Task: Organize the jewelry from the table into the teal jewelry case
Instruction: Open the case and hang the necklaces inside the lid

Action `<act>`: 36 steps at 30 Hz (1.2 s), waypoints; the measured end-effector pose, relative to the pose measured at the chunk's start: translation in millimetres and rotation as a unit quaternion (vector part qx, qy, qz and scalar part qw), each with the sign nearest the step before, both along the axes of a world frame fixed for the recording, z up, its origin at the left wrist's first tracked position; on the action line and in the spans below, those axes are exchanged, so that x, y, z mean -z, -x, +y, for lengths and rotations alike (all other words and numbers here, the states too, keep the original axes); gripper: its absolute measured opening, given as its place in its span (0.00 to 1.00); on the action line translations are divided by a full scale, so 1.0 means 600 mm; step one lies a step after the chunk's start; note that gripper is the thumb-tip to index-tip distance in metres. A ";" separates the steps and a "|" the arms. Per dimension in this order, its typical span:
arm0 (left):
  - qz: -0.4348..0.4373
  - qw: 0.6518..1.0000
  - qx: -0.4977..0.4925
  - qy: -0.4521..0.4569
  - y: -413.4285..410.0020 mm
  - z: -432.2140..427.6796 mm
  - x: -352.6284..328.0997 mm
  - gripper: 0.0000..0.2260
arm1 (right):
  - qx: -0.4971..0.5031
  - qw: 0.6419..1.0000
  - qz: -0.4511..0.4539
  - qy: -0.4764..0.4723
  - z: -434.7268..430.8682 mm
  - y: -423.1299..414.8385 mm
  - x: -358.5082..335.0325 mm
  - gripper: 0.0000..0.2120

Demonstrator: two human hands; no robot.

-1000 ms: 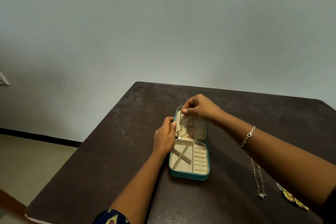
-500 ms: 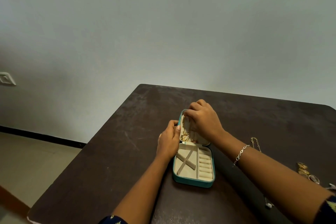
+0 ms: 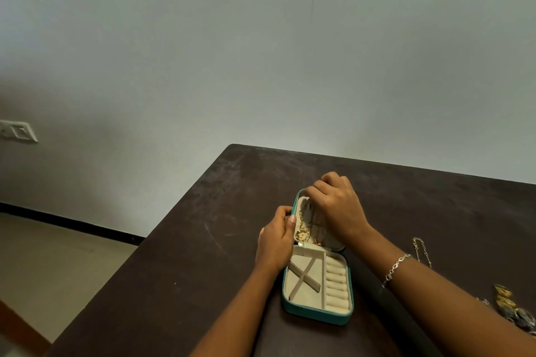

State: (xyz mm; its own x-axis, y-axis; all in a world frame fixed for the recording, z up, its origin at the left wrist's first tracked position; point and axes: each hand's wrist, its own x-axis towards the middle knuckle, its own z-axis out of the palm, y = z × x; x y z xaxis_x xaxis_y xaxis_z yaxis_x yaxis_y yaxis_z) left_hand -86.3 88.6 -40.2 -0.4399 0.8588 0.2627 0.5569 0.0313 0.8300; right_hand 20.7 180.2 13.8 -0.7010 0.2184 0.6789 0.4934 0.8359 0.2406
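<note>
The teal jewelry case [image 3: 316,313] lies open on the dark table [image 3: 203,255], its cream tray showing crossed dividers and a row of ring rolls. A gold chain necklace [image 3: 302,229] hangs against the inside of the raised lid. My left hand [image 3: 277,240] grips the lid's left edge. My right hand [image 3: 333,206] is curled over the top of the lid, fingertips pinched at the upper end of the chain; the lid's right half is hidden behind it.
A thin chain [image 3: 421,251] lies on the table to the right of my right wrist. Several gold and silver rings and pieces [image 3: 510,309] sit near the right edge. The table's left edge drops to the floor.
The view has shifted so the case sits lower and further right. My right hand has dropped from above the lid down onto it. The left hand keeps its hold on the lid.
</note>
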 end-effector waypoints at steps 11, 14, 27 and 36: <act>0.004 1.000 0.011 -0.006 0.002 0.002 0.006 0.10 | 0.015 0.982 0.087 0.170 0.013 0.004 0.005 0.11; -0.001 1.000 0.011 -0.007 0.003 0.003 0.008 0.10 | 0.015 0.972 0.092 0.214 0.015 0.005 0.004 0.07; -0.060 0.998 0.000 -0.009 0.006 0.006 0.012 0.09 | -0.045 0.953 0.060 0.294 -0.070 -0.131 -0.058 0.08; -0.073 0.997 -0.024 0.016 0.004 0.005 0.006 0.15 | -0.048 0.955 0.019 0.291 -0.163 -0.322 0.009 0.13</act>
State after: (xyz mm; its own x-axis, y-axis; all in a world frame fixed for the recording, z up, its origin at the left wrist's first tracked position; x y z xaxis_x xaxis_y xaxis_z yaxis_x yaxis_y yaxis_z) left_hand -88.6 91.5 -43.9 -0.5124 0.8427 0.1655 0.4275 0.0832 0.9002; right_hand 213.8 82.4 8.5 -0.7141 0.5021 0.4878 0.4067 0.8647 -0.2947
